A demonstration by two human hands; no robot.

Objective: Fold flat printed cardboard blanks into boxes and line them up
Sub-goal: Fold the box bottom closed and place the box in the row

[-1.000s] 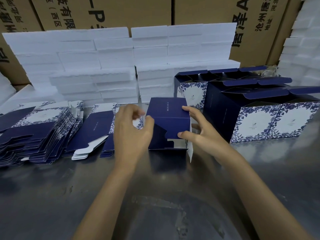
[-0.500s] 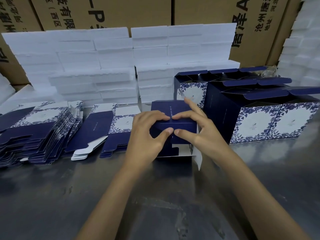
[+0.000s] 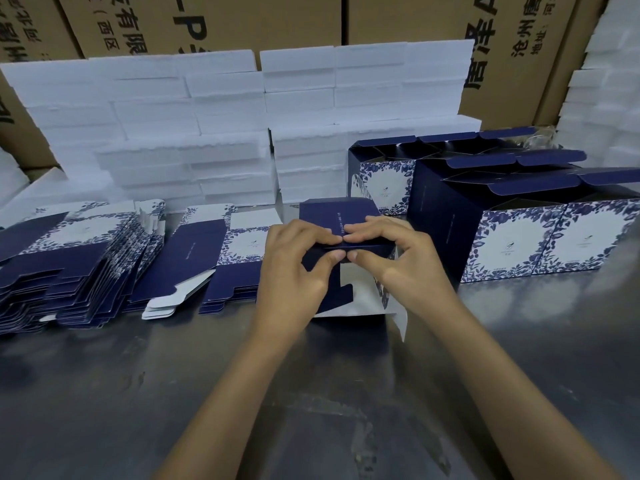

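Head view: a worker's left hand [image 3: 294, 268] and right hand [image 3: 403, 268] meet over a half-formed navy box [image 3: 337, 216] standing on the grey metal table [image 3: 104, 393], just in front of the person and between the flat stock and the finished row. Each hand pinches the box's near top edge, forefingers on the upper panel and thumbs beneath, the fingertips of the two hands almost touching at the middle of the fold. Below the thumbs the near face is not closed: a dark notched flap [image 3: 337, 292] hangs over the white inner side of the card, and a loose flap [image 3: 401, 318] sticks out at the lower right

To the left lie the flat blanks [image 3: 69, 258], fanned in a thick pile, with a smaller pile [image 3: 235, 251] just beside the left wrist. To the right stand the finished boxes [image 3: 540, 247], blue floral fronts facing the camera, lids open, set side by side in rows that run back toward stacked white foam blocks [image 3: 194, 112] and brown shipping cartons [image 3: 242, 22]

The step in hand appears to be creasing and locking the end flaps of this one box. The next move likely calls for tucking the notched flap and the loose one into place so the end holds, then turning the box upright and setting it flush against the row at right, front aligned with its neighbours
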